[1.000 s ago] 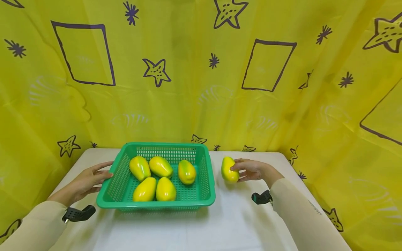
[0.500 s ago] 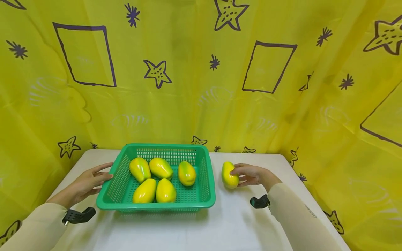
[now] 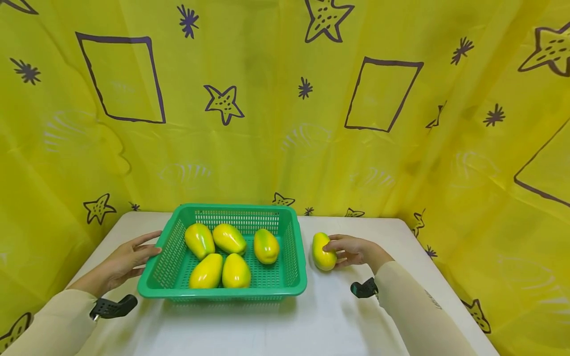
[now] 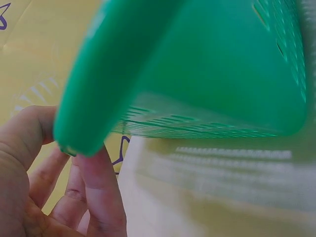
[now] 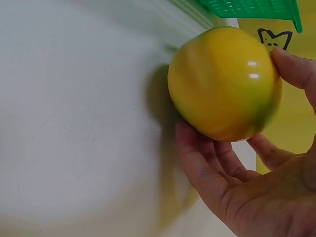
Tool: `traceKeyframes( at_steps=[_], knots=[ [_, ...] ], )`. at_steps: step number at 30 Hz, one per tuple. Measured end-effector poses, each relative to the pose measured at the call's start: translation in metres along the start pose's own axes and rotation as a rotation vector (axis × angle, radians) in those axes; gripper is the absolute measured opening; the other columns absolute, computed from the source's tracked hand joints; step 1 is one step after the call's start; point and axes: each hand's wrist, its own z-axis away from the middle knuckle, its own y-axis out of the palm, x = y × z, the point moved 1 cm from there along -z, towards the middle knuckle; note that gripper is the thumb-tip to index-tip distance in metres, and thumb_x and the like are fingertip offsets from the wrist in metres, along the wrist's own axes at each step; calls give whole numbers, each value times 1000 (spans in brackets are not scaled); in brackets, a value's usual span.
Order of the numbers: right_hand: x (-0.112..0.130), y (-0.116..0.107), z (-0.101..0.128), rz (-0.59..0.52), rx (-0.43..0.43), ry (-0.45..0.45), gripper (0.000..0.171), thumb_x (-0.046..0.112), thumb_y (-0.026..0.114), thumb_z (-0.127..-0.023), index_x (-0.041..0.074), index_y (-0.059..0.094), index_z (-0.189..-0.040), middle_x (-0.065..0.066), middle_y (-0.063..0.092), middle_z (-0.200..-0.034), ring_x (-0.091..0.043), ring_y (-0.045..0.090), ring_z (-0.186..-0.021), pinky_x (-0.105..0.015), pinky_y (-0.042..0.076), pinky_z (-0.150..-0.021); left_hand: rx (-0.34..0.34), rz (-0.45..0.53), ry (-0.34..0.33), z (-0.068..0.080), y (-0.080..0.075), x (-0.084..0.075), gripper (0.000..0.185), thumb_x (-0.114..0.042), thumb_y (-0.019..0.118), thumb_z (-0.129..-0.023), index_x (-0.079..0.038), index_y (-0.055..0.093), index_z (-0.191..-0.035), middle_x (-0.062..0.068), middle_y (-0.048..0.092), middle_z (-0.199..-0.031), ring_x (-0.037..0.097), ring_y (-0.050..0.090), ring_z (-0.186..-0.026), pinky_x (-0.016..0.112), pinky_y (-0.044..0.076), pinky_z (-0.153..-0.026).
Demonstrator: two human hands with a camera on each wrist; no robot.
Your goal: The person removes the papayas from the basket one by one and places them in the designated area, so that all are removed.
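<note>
Your right hand [image 3: 352,250] has its fingers [image 5: 207,170] curled round the glossy yellow-green papaya-shaped fruit [image 3: 323,251], thumb on top. The fruit stands on the white tabletop [image 3: 320,316], its long axis roughly upright, just right of the green perforated plastic basket [image 3: 291,247] and apart from its wall. So the basket lies to the left of your right hand, and that hand is the nearer one to the fruit. Your left hand [image 3: 122,259] rests at the basket's left rim, fingers [image 4: 98,192] fairly straight and touching the edge. Five more yellow-green fruits [image 3: 222,254] lie inside the basket.
</note>
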Motion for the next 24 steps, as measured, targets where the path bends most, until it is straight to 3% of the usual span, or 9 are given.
traceKeyframes(
  at_steps=[15, 24],
  knots=[
    [-1, 2, -2, -18, -8, 4, 76, 21, 64, -92, 3, 22, -153, -22, 36, -144, -39, 44, -126, -49, 50, -98, -10, -12, 10, -2, 0, 1, 79, -29, 58, -100, -4, 10, -158, 20, 54, -130, 12, 65, -98, 33, 58, -81],
    [1, 0, -1, 20, -24, 14, 79, 22, 67, -90, 5, 22, -154, -24, 34, -148, -41, 43, -130, -49, 51, -97, -9, -21, 2, -1, 0, 0, 80, -33, 58, -100, -5, 11, -158, 28, 46, -138, 17, 64, -105, 36, 57, -85]
  ],
)
